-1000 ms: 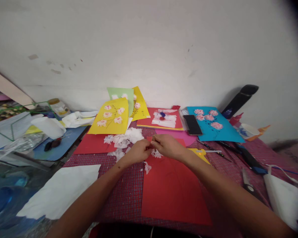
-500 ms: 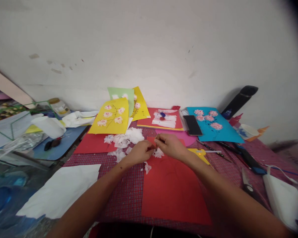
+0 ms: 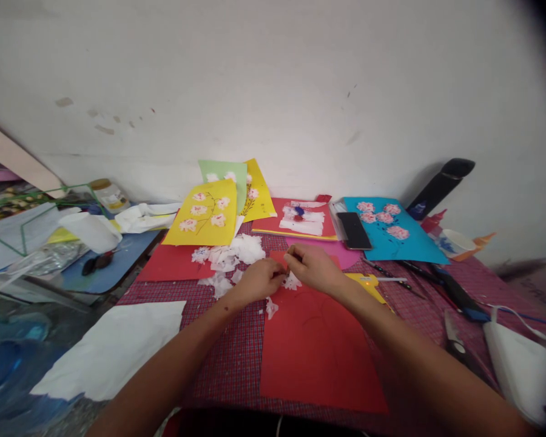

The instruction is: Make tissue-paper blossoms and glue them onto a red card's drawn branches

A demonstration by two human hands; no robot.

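My left hand [image 3: 260, 280] and my right hand [image 3: 312, 266] meet over the far end of a red paper sheet [image 3: 318, 358]. Fingers on both hands are pinched together; whatever sits between them is too small to make out. Just under the fingertips lies a crumpled white tissue piece [image 3: 293, 281], and another tissue scrap [image 3: 272, 308] rests at the sheet's left edge. Faint dark lines run across the red paper. Left of my left hand is a loose heap of white tissue scraps [image 3: 248, 249].
Behind stand yellow sheets with paper flowers [image 3: 204, 212] and a blue flower sheet [image 3: 395, 230]. A phone [image 3: 353, 230], yellow glue gun [image 3: 368, 283], scissors [image 3: 455, 340] and white power bank-like box [image 3: 519, 364] lie right. White paper [image 3: 113, 349] lies left.
Both hands stay pinched at the same spot over the red sheet, with barely any finger movement. The whole view has shifted very slightly.
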